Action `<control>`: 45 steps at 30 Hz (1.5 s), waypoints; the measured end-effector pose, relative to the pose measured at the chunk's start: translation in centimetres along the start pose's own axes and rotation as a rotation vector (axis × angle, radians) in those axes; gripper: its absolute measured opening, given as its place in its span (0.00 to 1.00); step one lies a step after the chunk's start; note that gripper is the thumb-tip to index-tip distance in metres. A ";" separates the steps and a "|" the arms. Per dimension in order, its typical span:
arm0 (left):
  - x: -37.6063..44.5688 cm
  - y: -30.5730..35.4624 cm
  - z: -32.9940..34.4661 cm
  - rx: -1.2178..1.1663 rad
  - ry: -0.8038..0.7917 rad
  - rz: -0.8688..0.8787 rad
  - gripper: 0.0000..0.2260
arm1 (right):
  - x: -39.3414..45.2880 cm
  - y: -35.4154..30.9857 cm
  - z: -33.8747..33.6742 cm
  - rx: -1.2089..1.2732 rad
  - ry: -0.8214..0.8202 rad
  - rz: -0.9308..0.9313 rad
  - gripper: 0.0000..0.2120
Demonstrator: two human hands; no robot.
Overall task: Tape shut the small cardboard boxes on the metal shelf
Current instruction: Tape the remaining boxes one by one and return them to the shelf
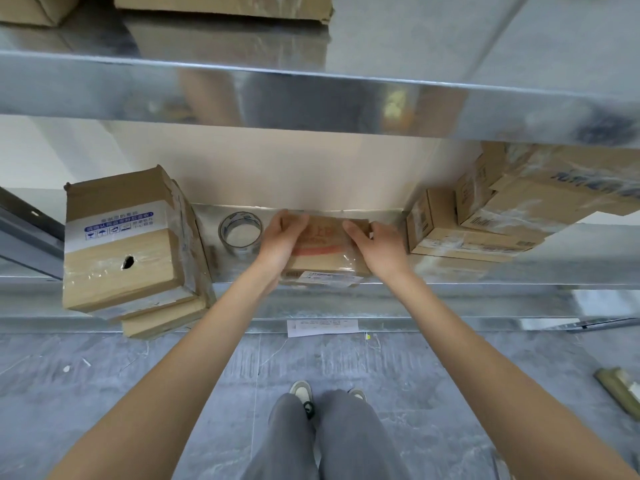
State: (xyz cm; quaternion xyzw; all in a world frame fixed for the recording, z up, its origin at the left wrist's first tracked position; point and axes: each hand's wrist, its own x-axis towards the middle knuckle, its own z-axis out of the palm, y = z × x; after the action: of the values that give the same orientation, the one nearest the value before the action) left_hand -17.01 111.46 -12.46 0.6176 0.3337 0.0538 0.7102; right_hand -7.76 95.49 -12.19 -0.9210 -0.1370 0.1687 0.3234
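Observation:
A small cardboard box (323,247) with red print and clear tape on its top lies on the metal shelf (485,271), near the front edge. My left hand (282,242) holds its left side, fingers curled over the far corner. My right hand (375,247) holds its right side, fingers over the top. A roll of clear tape (240,233) lies flat on the shelf just left of my left hand, untouched.
A stack of taped boxes (128,251) overhangs the shelf at the left. More boxes (485,216) are piled at the right. An upper shelf (311,95) juts out overhead. A paper label (322,327) lies below on the floor edge.

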 end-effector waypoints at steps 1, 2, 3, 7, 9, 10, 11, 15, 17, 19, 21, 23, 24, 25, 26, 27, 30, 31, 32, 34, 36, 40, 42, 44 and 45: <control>0.2 -0.4 0.0 0.047 0.032 0.002 0.21 | 0.2 -0.4 0.6 -0.029 -0.025 0.028 0.26; 0.3 -0.6 0.0 0.063 0.046 0.000 0.23 | 0.2 -0.8 1.0 -0.085 -0.006 0.036 0.27; 0.4 -0.8 -0.1 0.072 0.051 0.008 0.24 | 0.1 -1.1 1.4 -0.187 0.055 -0.002 0.28; 0.8 -1.2 -0.2 0.087 0.069 0.027 0.23 | 0.1 -2.9 2.3 -0.443 0.078 -0.307 0.32; 0.8 -1.2 -0.1 0.088 0.083 0.047 0.22 | 0.0 -3.1 2.9 -0.497 -0.031 -0.312 0.33; 0.8 -1.2 -0.1 0.079 0.086 0.049 0.22 | -0.4 -3.0 3.1 -0.534 -0.045 -0.306 0.34; 0.9 -1.3 -0.1 0.063 0.088 0.043 0.21 | -1.1 -2.8 3.3 -0.575 -0.039 -0.316 0.34; 0.6 -1.2 0.1 0.033 0.088 0.021 0.19 | -6.8 -0.3 3.6 -0.562 0.049 -0.454 0.39; 0.7 -1.1 0.0 0.057 0.079 0.030 0.15 | -8.8 0.9 3.9 -0.537 0.039 -0.474 0.40; 1.0 -1.1 0.0 0.076 0.054 0.038 0.12 | -9.1 1.2 4.0 -0.519 0.031 -0.476 0.39; 1.2 -1.1 -0.2 0.060 0.037 0.039 0.06 | -8.6 1.0 3.4 -0.459 0.036 -0.503 0.35; 1.2 -1.1 -0.4 0.042 0.019 0.034 0.03 | -7.6 1.3 2.4 -0.361 0.069 -0.513 0.31; 1.2 -1.1 -0.4 0.036 0.010 0.034 0.03 | -7.1 1.5 1.8 -0.282 0.078 -0.475 0.31; 1.2 -1.1 -0.5 0.031 0.005 0.035 0.03 | -6.5 1.7 1.3 -0.168 0.059 -0.408 0.32; 1.2 -1.0 -0.5 0.013 0.008 0.030 0.05 | -5.9 1.8 0.9 -0.041 0.020 -0.341 0.33; 1.2 -0.9 -0.5 -0.009 0.011 0.015 0.07 | -5.3 1.9 0.5 0.052 -0.005 -0.298 0.32; 1.0 0.1 -0.4 -0.140 0.028 -0.097 0.22 | -3.4 1.4 -0.4 0.069 0.060 -0.325 0.30; 1.2 0.1 -0.3 -0.161 0.059 -0.111 0.25 | -2.6 1.0 -0.7 0.056 0.089 -0.345 0.29; 1.2 0.0 -0.3 -0.145 0.100 -0.091 0.27 | -1.8 0.6 -0.8 0.050 0.096 -0.343 0.29; 1.1 -0.7 -0.2 0.002 0.185 0.007 0.25 | -0.2 -0.2 -0.6 0.039 0.039 -0.258 0.31; 1.1 -1.7 0.0 0.148 0.226 0.065 0.16 | 1.2 -0.7 0.4 0.015 -0.048 -0.118 0.30; 1.7 -2.8 0.5 0.217 0.212 0.138 0.06 | 2.2 -1.7 2.7 -0.245 0.041 -0.085 0.26; 1.8 -2.7 0.8 0.160 0.232 0.150 0.08 | 1.9 -2.3 3.6 -0.395 0.020 -0.199 0.27; 1.8 -2.9 0.9 0.120 0.231 0.159 0.09 | 1.2 -2.4 4.3 -0.471 -0.034 -0.251 0.31; 1.8 -2.9 1.0 0.119 0.232 0.162 0.09 | 0.8 -2.3 4.5 -0.500 -0.033 -0.250 0.33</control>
State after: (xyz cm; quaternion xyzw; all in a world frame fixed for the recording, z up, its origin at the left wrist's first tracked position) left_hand -16.10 110.85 -15.77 0.6732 0.3650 0.1621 0.6224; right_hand -9.19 100.00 -14.18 -0.9453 -0.2922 0.1035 0.1021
